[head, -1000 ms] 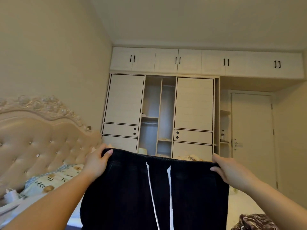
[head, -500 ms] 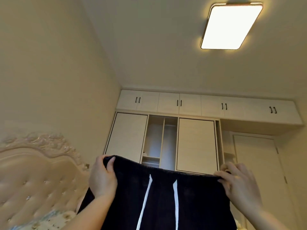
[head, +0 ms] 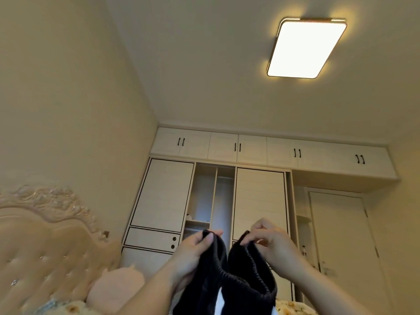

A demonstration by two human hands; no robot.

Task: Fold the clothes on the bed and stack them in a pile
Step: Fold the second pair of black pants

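Pinching the black shorts (head: 229, 276) at each waistband end with left hand (head: 195, 248) and right hand (head: 270, 244), bring corners flush, keeping the elastic edges aligned.

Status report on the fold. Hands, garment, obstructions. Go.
Left hand and right hand each pinch a waistband end of the black shorts. Ends close together, not touching; waistband sags between. Held in the air, nothing in the way.

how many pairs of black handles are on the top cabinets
4, in a row along the upper cabinets: far left, centre-left, centre-right, far right. None looks hidden.
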